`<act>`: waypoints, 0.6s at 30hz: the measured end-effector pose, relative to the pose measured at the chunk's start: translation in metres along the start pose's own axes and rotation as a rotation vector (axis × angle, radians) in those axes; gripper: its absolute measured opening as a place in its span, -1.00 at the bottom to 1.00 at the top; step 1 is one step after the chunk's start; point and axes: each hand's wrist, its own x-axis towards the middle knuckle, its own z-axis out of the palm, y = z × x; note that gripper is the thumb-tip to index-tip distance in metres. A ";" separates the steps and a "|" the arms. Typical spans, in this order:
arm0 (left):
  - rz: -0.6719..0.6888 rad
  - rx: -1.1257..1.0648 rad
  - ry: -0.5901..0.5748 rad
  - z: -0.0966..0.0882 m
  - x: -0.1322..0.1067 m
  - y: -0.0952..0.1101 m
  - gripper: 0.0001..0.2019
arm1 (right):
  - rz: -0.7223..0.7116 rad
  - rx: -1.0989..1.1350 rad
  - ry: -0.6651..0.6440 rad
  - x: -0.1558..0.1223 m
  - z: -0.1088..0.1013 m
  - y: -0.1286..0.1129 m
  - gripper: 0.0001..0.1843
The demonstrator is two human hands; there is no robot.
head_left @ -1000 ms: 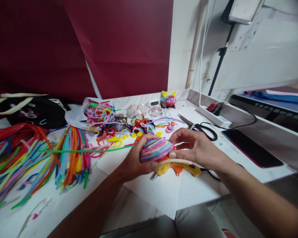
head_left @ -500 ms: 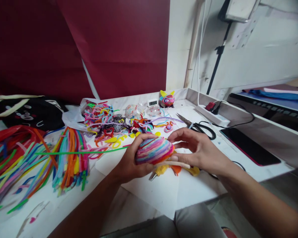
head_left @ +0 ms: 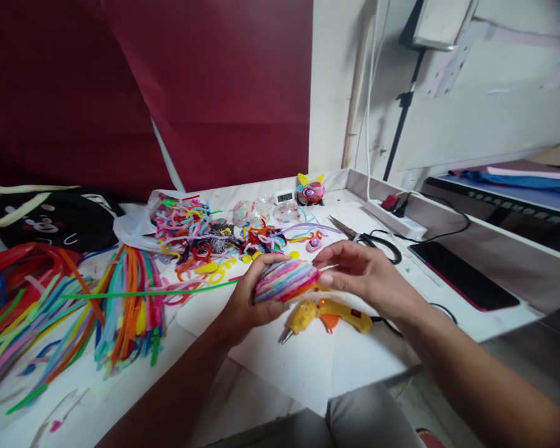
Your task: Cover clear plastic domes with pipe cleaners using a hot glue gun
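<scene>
My left hand (head_left: 245, 305) wraps round a half-ball shape (head_left: 284, 280) covered in stripes of pink, blue, purple and orange pipe cleaner. At its right edge, the thumb and fingers of my right hand (head_left: 366, 270) pinch together on a pipe cleaner; the fingertips partly hide the spot. A pale, blurred pipe cleaner strand (head_left: 348, 300) runs from the shape's lower edge to the right, beneath that hand. Just below lies a yellow hot glue gun (head_left: 303, 316) with an orange trigger, its metal tip pointing left, on white paper (head_left: 280, 367).
Bundled pipe cleaners (head_left: 130, 305) lie left, beside more in red plastic (head_left: 37, 261). Loose scraps (head_left: 205, 239) are heaped behind. Scissors (head_left: 354, 230), a phone (head_left: 462, 274) and a power strip (head_left: 396, 218) are on the right. A finished-looking striped ball with yellow horns (head_left: 310, 191) stands at the back.
The striped shape and both hands have shifted slightly left in view. More of the glue gun's body now shows below the hands. The grips look much the same.
</scene>
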 end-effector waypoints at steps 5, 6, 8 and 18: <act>-0.089 -0.152 0.160 0.001 0.003 0.001 -0.36 | -0.091 -0.033 0.322 0.007 -0.046 0.002 -0.69; -0.094 -0.193 0.179 0.001 0.004 0.000 -0.38 | -0.103 -0.043 0.384 0.007 -0.055 0.003 -0.69; -0.108 -0.271 0.194 0.001 0.004 0.000 -0.39 | -0.098 -0.074 0.478 0.004 -0.064 0.004 -0.69; -0.168 -0.466 0.176 0.010 0.004 0.001 -0.50 | -0.179 -0.201 -0.033 0.002 0.003 -0.009 -0.75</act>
